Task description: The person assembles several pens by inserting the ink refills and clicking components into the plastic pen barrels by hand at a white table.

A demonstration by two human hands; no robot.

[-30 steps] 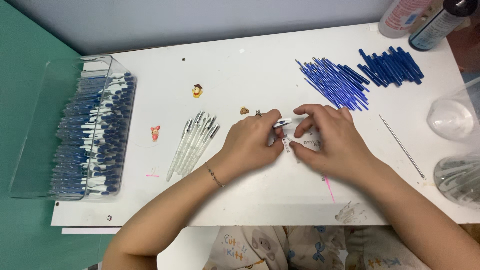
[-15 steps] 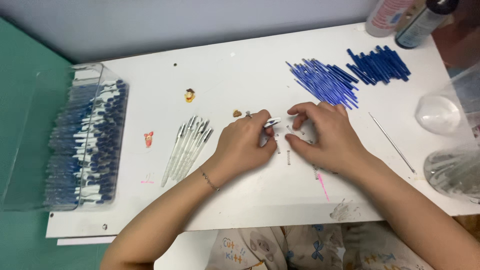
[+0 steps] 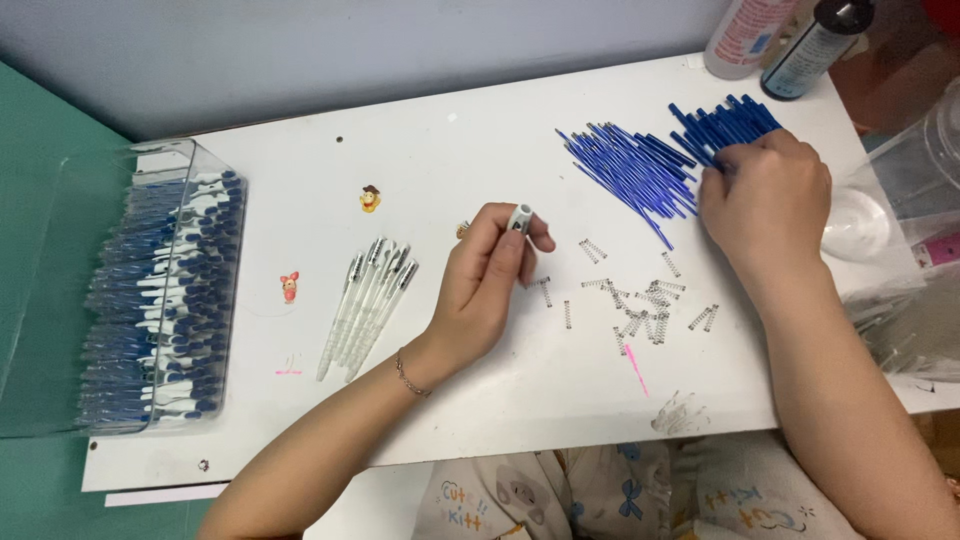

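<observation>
Head view: left hand (image 3: 487,283) holds pen barrel (image 3: 521,217); right hand (image 3: 766,199) touches blue caps (image 3: 728,124).

Stood against a plain grey-blue wall (image 3: 400,60): 1 white table (image 3: 480,130), marked with small stains and stickers. Beside it on the left, a flat green surface (image 3: 40,150). Lit evenly, with soft light and only weak shadows.

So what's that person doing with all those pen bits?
A person sits at a white table covered in pen parts. Their left hand holds a white pen barrel upright, while the right hand reaches into the pile of blue pieces. Small springs lie scattered between the hands, and a clear box of pens sits at the left.
</observation>
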